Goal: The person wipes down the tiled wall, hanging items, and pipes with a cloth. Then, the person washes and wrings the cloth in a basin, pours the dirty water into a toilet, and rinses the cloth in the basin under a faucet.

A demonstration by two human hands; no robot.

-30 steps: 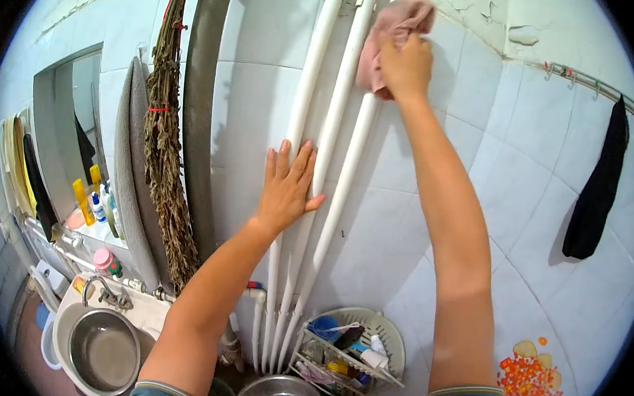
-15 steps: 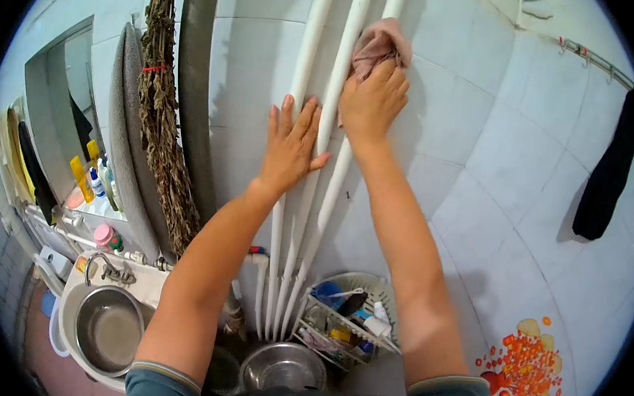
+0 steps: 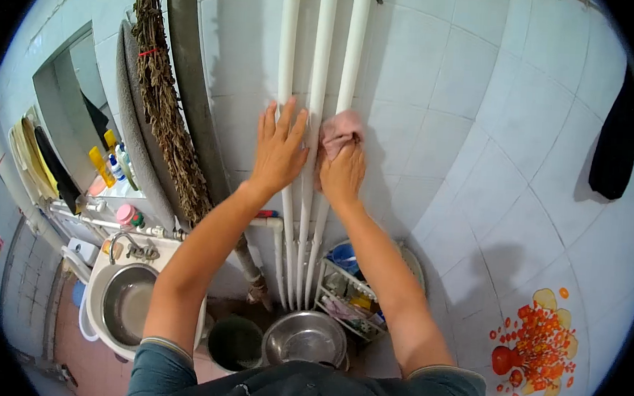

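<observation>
Three white vertical pipes (image 3: pixel 323 46) run down the tiled wall in front of me. My right hand (image 3: pixel 344 174) is closed on a pink cloth (image 3: pixel 341 132), which is wrapped against the right-hand pipe (image 3: pixel 355 55). My left hand (image 3: pixel 280 151) lies with its fingers stretched out over the left-hand pipe (image 3: pixel 289 44), its fingertips pointing up. Between the two hands the middle pipe passes, close to the left thumb. Whether the left palm presses on the pipe or the wall is hidden.
Below the pipes stand a metal basin (image 3: pixel 305 339), a dark bucket (image 3: pixel 235 344) and a rack of toiletries (image 3: pixel 351 294). On the left are a sink (image 3: pixel 157 253), a mirror (image 3: pixel 69 103) and a hanging bundle of dried plants (image 3: pixel 164 101). Dark cloth (image 3: pixel 616 144) hangs at the right.
My right hand has slid down the right-hand pipe with the cloth. My left hand stays stretched out at the left-hand pipe. The view has tilted downward, showing more of the basin and bucket.
</observation>
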